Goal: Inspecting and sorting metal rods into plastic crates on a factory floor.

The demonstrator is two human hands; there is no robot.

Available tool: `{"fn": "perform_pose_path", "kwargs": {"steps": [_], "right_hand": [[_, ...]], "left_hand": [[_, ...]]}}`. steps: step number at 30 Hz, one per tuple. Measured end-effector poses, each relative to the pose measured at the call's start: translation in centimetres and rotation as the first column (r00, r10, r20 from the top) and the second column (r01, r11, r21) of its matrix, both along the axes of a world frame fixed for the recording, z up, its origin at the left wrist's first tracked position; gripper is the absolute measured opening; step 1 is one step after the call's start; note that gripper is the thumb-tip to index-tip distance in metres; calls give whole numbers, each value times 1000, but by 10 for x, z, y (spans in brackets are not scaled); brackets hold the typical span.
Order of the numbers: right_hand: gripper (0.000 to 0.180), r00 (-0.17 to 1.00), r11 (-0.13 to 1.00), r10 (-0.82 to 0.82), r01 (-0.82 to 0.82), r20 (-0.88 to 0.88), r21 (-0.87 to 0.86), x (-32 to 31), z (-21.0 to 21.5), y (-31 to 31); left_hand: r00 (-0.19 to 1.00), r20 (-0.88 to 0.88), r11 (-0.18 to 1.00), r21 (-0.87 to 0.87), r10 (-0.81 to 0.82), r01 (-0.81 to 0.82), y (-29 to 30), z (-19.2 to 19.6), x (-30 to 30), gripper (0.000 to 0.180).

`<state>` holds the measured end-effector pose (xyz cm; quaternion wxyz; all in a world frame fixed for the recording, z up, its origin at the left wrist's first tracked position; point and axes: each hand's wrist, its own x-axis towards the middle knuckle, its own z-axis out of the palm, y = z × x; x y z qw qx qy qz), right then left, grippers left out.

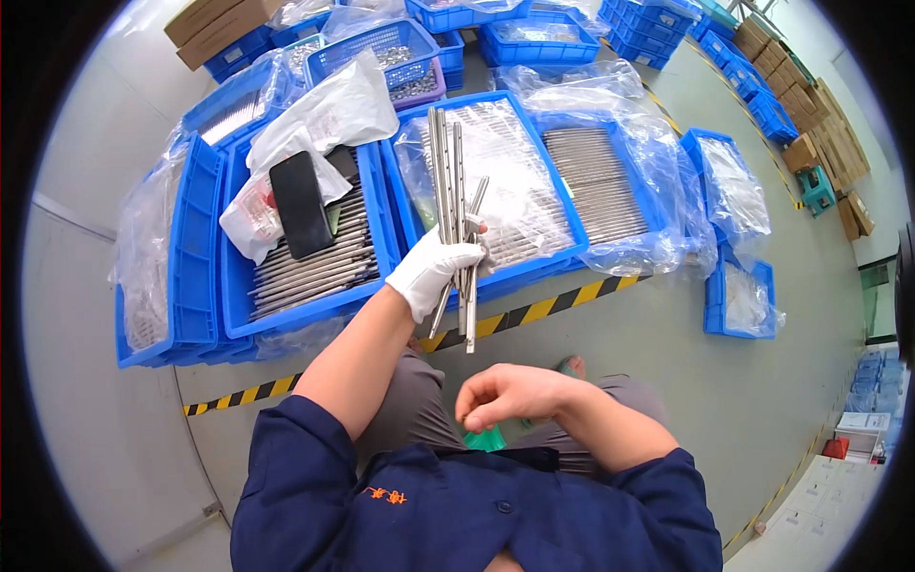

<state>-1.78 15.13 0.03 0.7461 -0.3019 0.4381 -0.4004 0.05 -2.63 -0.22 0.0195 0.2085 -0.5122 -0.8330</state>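
Note:
My left hand (427,274), in a white glove with bare fingertips showing, is closed around a bundle of metal rods (446,181). Several long, shiny rods stand nearly upright in its grip, and a shorter one leans to the right. Small holes show along some of them. Behind the bundle lies a blue crate (579,250) of rods under clear plastic. My bare right hand (515,393) hovers over my lap with curled fingers, thumb against the forefinger; whatever is between them, if anything, is hidden. Left of the bundle, a black phone (299,205) rests on a crate of rods (315,276).
A white plastic bag (329,119) lies over the left crate. To the right, another crate of rods (593,181) has loose plastic film around it. Smaller blue crates (739,300) sit on the floor further right. Yellow-black tape (534,313) runs along the floor before the crates.

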Motion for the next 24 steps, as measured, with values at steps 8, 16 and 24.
{"fn": "perform_pose_path", "kwargs": {"steps": [8,16,24], "right_hand": [[15,407,423,-906,889,-119,-176,-107,6,22],[14,499,462,-847,861,181,-212,-131,0,39],[9,515,508,-852,857,99,-86,-116,3,34]], "left_hand": [[919,113,924,-14,-377,381,20,11,14,47],[820,213,822,-106,-531,559,37,6,14,40],[840,201,832,-147,-505,535,36,7,16,32]]}}
